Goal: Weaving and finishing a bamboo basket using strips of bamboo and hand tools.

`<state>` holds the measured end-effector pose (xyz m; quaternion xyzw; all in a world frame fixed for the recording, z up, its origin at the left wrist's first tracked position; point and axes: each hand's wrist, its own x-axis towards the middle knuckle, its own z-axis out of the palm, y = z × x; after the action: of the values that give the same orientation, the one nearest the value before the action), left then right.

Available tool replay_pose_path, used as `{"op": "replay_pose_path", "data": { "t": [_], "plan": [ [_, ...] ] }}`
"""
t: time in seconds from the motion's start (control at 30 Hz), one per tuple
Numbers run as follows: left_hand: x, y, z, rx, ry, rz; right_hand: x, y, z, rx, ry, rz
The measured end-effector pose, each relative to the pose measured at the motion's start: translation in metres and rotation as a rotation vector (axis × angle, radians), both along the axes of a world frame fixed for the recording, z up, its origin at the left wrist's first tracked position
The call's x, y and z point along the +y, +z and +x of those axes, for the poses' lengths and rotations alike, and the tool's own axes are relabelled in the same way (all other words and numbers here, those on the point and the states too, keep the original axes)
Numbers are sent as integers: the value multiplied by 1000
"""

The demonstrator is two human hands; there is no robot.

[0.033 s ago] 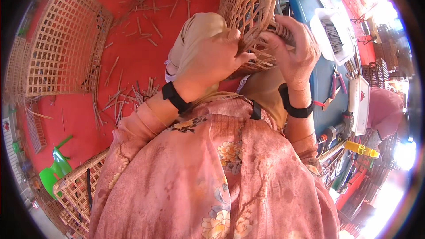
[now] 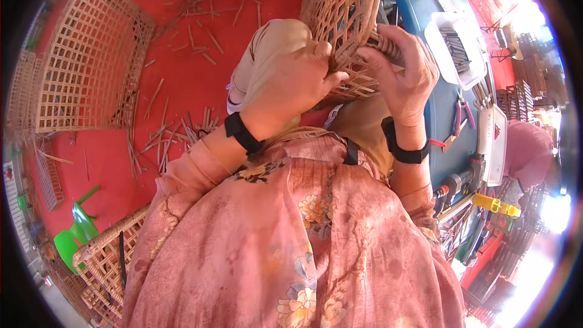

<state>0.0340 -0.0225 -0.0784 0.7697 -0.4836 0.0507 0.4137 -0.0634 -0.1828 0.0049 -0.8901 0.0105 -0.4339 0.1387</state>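
A woven rattan basket (image 2: pixel 337 9) stands tilted between my knees, its open lattice side toward the left. My left hand (image 2: pixel 294 82) is closed at the near corner of the rim, thumb and bent fingers pinching the cane there. On the other side, my right hand (image 2: pixel 408 70) curls its fingers and thumb around the wrapped, coiled part of the rim (image 2: pixel 384 44). Both hands are close together, the basket's corner between them. The left fingertips are partly hidden behind the hand and the weave. Each wrist wears a black band.
A blue table (image 2: pixel 452 149) at right bears a white tub (image 2: pixel 458 48) of dark sticks, purple-handled pliers (image 2: pixel 461 113) and a yellow tool (image 2: pixel 497 205). Cane scraps (image 2: pixel 164 140) litter the red floor. Left stand a large lattice basket (image 2: pixel 85 67) and green chair (image 2: pixel 78 231); another person (image 2: pixel 528 152) is far right.
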Motion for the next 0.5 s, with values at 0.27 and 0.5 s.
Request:
{"op": "replay_pose_path", "data": {
  "t": [0.27, 0.5],
  "plan": [
    [-13, 0, 0, -7, -108, 61, -7, -1, -7, 18, 27, -22],
    [-3, 16, 14, 31, -179, 221, -7, 3, -13, 98, 53, -16]
  ]
}}
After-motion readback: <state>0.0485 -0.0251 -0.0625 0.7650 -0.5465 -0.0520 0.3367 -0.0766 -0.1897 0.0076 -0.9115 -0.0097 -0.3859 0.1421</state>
